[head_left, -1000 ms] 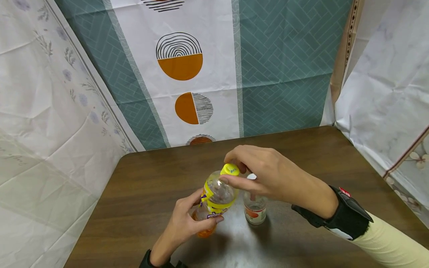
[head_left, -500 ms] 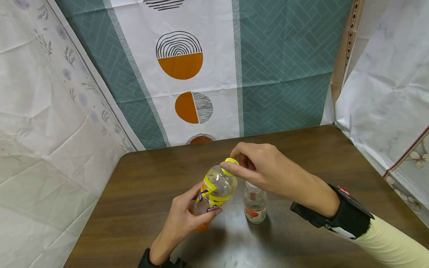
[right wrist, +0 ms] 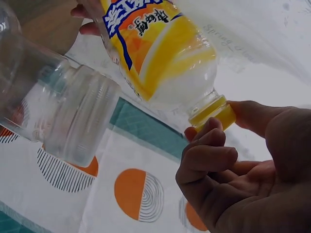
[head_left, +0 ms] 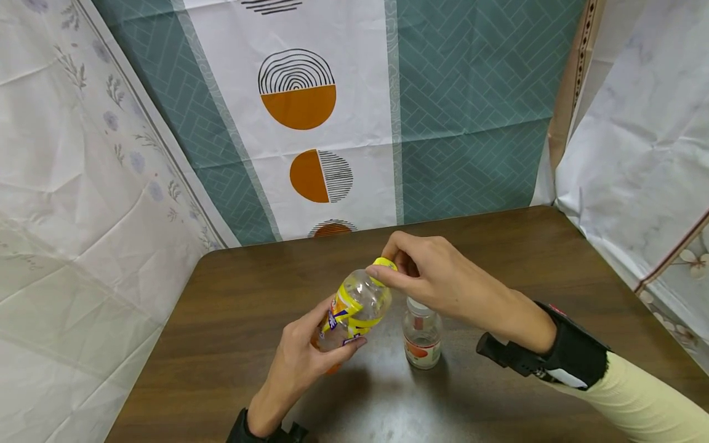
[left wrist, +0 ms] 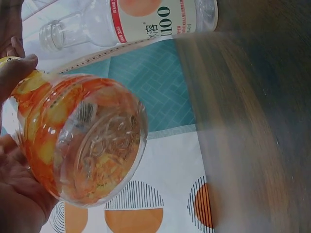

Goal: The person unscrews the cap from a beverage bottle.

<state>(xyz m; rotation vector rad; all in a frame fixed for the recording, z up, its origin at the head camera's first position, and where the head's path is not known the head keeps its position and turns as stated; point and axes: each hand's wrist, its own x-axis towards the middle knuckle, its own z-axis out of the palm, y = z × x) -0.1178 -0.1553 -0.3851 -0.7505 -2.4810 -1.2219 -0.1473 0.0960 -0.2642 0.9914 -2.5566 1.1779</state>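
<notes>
The head view looks forward and down, from above and farthest from the clear plastic bottle with a yellow-and-orange label (head_left: 356, 311). The left wrist view, turned sideways, faces that bottle's base (left wrist: 104, 150) from close by. The right wrist view, also turned sideways, looks in close at its yellow cap (right wrist: 218, 112). Both wrist views share the bottle and, behind it, the teal-and-white patterned cloth (head_left: 360, 111).

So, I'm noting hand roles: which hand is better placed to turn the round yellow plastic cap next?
Probably the right hand: it pinches the cap, while the left hand is occupied, gripping the tilted clear plastic bottle with a yellow-and-orange label.
</notes>
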